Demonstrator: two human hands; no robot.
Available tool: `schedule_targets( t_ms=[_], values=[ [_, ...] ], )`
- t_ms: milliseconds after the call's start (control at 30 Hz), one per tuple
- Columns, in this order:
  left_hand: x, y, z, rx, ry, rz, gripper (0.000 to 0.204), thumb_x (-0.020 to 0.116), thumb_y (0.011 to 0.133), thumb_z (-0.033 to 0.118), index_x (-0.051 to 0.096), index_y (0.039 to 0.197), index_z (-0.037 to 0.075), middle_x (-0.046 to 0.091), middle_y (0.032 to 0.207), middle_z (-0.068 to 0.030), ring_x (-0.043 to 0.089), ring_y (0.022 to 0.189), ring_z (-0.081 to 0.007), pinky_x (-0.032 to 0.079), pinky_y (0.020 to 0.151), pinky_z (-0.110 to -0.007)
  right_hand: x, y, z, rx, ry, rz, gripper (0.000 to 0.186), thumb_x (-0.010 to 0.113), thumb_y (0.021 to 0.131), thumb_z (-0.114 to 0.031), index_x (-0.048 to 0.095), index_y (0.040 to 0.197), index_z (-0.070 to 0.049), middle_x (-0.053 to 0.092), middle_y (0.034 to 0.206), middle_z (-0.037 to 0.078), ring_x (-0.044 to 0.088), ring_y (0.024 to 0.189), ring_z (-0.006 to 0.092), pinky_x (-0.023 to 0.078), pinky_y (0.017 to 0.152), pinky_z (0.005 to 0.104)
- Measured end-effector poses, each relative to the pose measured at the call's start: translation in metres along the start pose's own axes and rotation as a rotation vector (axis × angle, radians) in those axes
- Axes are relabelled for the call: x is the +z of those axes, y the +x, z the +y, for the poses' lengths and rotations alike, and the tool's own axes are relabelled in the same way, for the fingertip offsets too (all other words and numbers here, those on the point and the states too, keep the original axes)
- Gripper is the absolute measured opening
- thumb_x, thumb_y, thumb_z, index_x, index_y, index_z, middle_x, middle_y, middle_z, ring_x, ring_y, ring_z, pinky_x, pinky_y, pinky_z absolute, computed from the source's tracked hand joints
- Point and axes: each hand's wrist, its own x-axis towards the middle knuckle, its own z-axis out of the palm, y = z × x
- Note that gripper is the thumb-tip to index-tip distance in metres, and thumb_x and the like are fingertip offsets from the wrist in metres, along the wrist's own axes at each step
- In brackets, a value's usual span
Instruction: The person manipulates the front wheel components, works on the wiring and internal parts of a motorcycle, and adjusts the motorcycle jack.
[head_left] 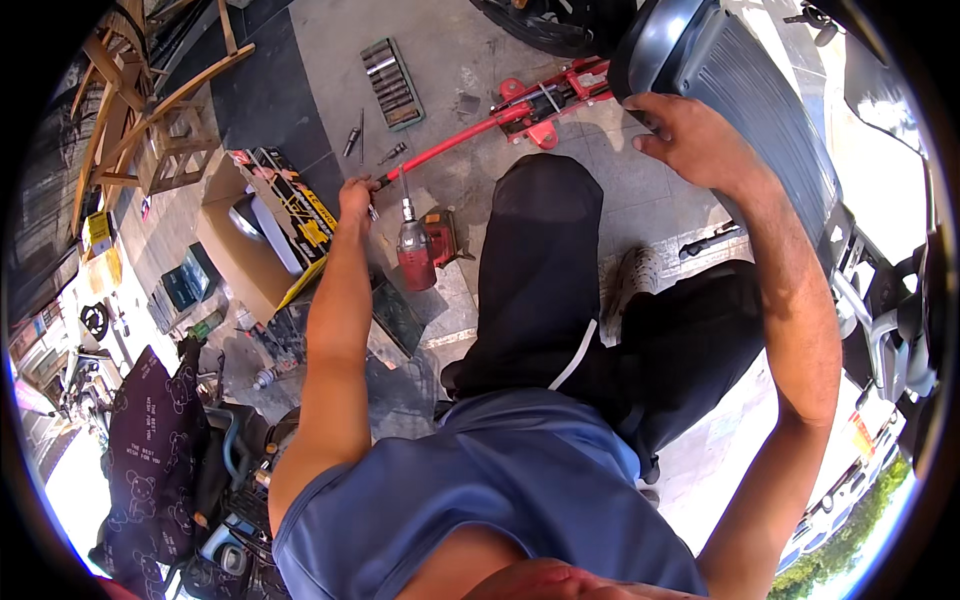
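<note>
Blue shirt (480, 490), left hand (356, 196) gripping red jack handle (445, 148)

The floor jack (515, 112) is red, the shirt (480, 480) blue, the dark cover (152, 440) bear-printed.

The red jack (556, 101) stood at one o'clock, long handle (450, 145) toward eight; a dark ribbed seat (750, 95) spanned two o'clock.
</note>
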Motion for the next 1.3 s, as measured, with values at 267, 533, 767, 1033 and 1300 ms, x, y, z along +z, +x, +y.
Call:
schedule_targets(
  t_ms=[267, 533, 767, 1033, 1300],
  values=[
    [0.009, 0.011, 0.082, 0.018, 0.047, 0.019, 0.030, 0.045, 0.099, 0.002, 0.056, 0.127, 0.001, 0.070, 0.096, -0.0103, 0.061, 0.065, -0.0155, 0.048, 0.052, -0.030, -0.021, 0.023, -0.031, 0.108, -0.069, -0.060, 0.045, 0.070, 0.092, -0.015, 0.062, 0.135, -0.005, 0.071, 0.097, 0.020, 0.069, 0.081, 0.0290, 0.053, 0.076, 0.0416],
    [-0.002, 0.100, 0.020, 0.103, 0.447, 0.162, 0.040, 0.056, 0.093, 0.008, 0.062, 0.132, 0.002, 0.073, 0.115, -0.0182, 0.072, 0.093, -0.0291, 0.057, 0.077, -0.040, 0.004, 0.096, -0.074, 0.022, 0.000, -0.247, 0.044, 0.071, 0.093, -0.021, 0.062, 0.132, -0.003, 0.071, 0.105, 0.024, 0.070, 0.099, 0.0367, 0.053, 0.087, 0.0444],
    [0.092, 0.034, 0.159, 0.766, 0.258, 0.410, 0.036, 0.070, 0.090, 0.024, 0.071, 0.120, 0.004, 0.075, 0.110, -0.0182, 0.072, 0.106, -0.0334, 0.055, 0.094, -0.041, 0.020, 0.170, -0.036, -0.194, -0.301, 0.033, 0.038, 0.071, 0.091, -0.019, 0.065, 0.125, -0.003, 0.069, 0.109, 0.020, 0.068, 0.101, 0.0378, 0.054, 0.088, 0.0464],
    [0.312, 0.082, 0.258, 0.047, -0.627, -0.167, 0.034, 0.059, 0.105, 0.030, 0.066, 0.123, 0.001, 0.071, 0.109, -0.0128, 0.071, 0.091, -0.0258, 0.058, 0.080, -0.037, 0.093, 0.255, -0.037, -0.467, -0.794, -0.012, 0.020, 0.070, 0.081, -0.012, 0.071, 0.099, -0.003, 0.070, 0.102, 0.014, 0.067, 0.104, 0.0299, 0.051, 0.095, 0.0426],
    [0.353, 0.124, 0.263, -0.020, -0.997, -0.478, 0.036, 0.046, 0.111, 0.031, 0.065, 0.126, 0.005, 0.068, 0.126, -0.0116, 0.062, 0.117, -0.0262, 0.050, 0.102, -0.043, 0.118, 0.307, -0.028, -0.469, -1.404, 0.036, 0.051, 0.064, 0.090, -0.021, 0.059, 0.136, 0.001, 0.054, 0.144, 0.019, 0.042, 0.141, 0.0363, 0.025, 0.121, 0.0535]
  ],
)
